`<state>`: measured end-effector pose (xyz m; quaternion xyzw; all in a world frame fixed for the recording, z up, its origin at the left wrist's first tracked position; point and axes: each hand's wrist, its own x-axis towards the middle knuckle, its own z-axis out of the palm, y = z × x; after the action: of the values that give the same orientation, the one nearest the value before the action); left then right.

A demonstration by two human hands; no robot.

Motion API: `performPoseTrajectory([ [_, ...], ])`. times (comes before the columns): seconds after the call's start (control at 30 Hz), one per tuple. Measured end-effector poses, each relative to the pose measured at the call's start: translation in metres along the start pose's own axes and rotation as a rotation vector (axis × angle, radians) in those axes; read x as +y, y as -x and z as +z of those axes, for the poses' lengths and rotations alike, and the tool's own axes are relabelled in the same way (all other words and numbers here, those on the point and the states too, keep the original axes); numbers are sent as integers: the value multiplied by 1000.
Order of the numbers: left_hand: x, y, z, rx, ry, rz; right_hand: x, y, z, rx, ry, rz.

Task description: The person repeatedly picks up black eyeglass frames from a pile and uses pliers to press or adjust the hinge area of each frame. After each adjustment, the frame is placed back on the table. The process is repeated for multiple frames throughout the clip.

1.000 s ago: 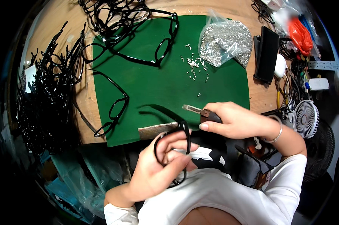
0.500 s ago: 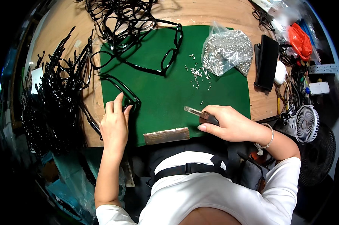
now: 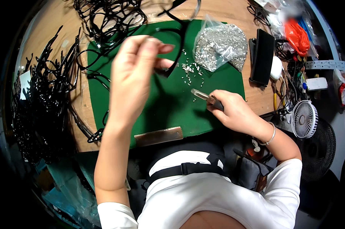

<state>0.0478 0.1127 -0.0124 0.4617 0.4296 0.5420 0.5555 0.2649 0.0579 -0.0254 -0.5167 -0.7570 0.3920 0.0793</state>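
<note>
My left hand (image 3: 138, 63) is closed on a glossy black eyeglass frame (image 3: 183, 36), raised above the green mat (image 3: 157, 110). The fingers cover part of the frame, and its far end reaches up to the top edge of the view. In my right hand (image 3: 230, 108) is a short hand tool (image 3: 204, 96) with a pale, blunt tip and a dark handle. The tool points left over the mat, just below a scatter of small silvery pieces (image 3: 189, 70). The fist hides much of its handle.
A clear bag of silvery pieces (image 3: 218, 47) lies on the mat. Black frames are heaped at the back (image 3: 107, 23) and left (image 3: 46, 107). A ridged metal strip (image 3: 159, 136) lies at the mat's front edge. A black case (image 3: 262, 57) and small fan (image 3: 304, 119) are right.
My left hand has risen and moved away from me and to the right, lifting the eyeglass frame off the mat. My right hand still grips the tool and has turned slightly.
</note>
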Motion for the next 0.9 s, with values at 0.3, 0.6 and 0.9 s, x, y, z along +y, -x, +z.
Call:
performPoseTrajectory([
  [0.3,58,105,-5,35,413,-241,10,-29,24,135,200,-81],
  [0.6,15,109,10,-46,165,-114,9,-25,36,250,429,-230],
  [0.9,2,100,23,-211,-31,-12,-39,11,-11,52,-573,103],
])
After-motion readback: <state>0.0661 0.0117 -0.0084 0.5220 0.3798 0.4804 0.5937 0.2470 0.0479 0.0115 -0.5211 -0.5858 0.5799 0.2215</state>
